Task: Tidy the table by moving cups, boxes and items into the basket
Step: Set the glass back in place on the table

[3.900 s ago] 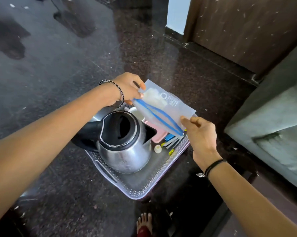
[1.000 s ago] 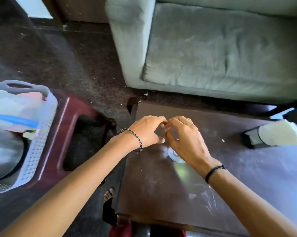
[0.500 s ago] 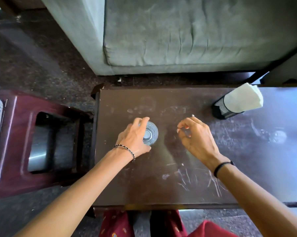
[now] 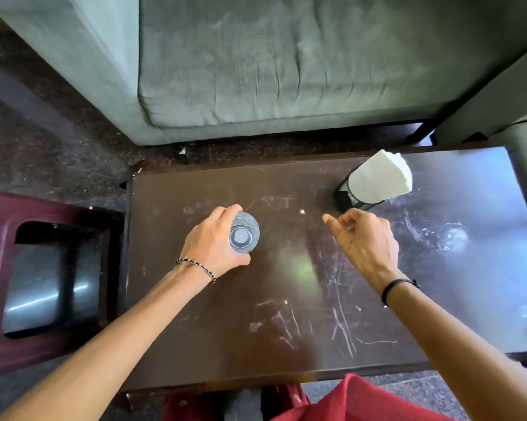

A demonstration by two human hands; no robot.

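Note:
A clear drinking glass point(image 4: 244, 233) stands upright on the dark brown table point(image 4: 286, 314), seen from straight above. My left hand point(image 4: 210, 244) wraps around its left side and grips it. My right hand point(image 4: 364, 238) hovers over the table to the right, fingers loosely curled, index finger pointing left, holding nothing. Just beyond it stands a black mesh holder point(image 4: 347, 197) stuffed with white paper napkins point(image 4: 380, 179). The basket is out of view.
A maroon plastic stool point(image 4: 1, 268) with a cut-out top stands left of the table. A grey-green sofa point(image 4: 256, 62) runs along the far side, with another cushion edge point(image 4: 526, 177) at the right. The floor is dark speckled stone.
The view turned from the basket on the stool to the table. My left hand closed around the glass, and my right hand drew away to the right, toward the napkin holder.

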